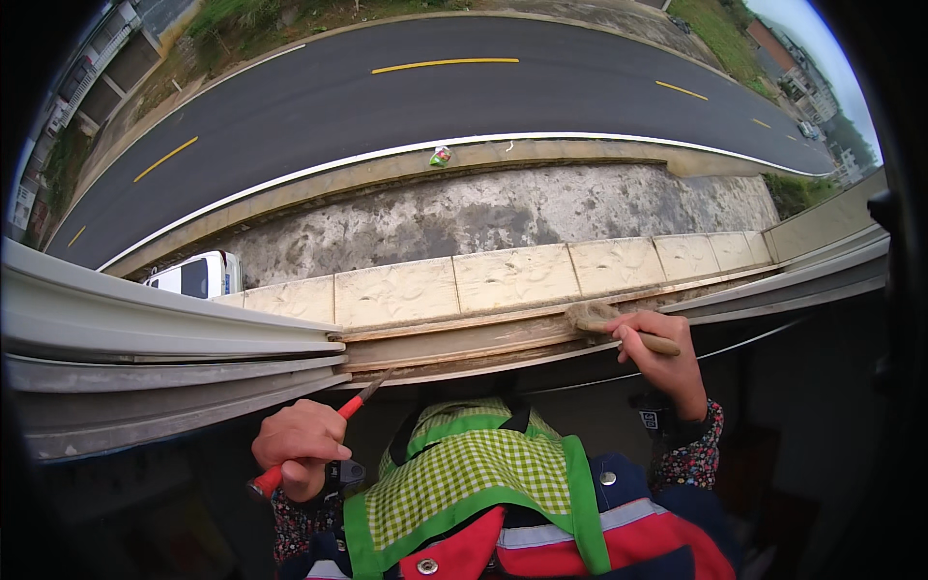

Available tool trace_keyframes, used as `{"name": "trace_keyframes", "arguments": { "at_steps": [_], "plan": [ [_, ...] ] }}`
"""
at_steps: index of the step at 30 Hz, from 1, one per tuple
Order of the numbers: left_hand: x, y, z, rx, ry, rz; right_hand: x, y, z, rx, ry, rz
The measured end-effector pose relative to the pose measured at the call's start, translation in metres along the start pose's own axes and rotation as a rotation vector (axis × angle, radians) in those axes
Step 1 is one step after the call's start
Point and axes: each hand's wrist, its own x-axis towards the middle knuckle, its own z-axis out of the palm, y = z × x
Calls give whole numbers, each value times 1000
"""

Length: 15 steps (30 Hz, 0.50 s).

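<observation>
My left hand (298,447) is closed around a red-handled screwdriver (354,405); its narrow metal tip reaches the near edge of the window track (464,345), by the left sash. Brownish dirt lines the track's grooves. On the right, my right hand (667,362) grips a brush (660,343) by its wooden handle. The brush's pale, worn bristles rest on the track, toward its right part. Both hands are on the inner side of the sill, apart from each other.
White window sashes (164,309) stand at the left, and a frame (822,275) slopes up at the right. Outside the track runs a tiled ledge (517,277). Far below are a concrete strip (416,227), a parked white vehicle (198,275) and a road (435,101).
</observation>
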Motion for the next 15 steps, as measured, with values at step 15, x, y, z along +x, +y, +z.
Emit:
{"name": "trace_keyframes", "arguments": {
  "at_steps": [15],
  "plan": [
    [23, -59, 30, -44, 467, -162, -30, 49, 39, 544, 257, -147]
  ]
}}
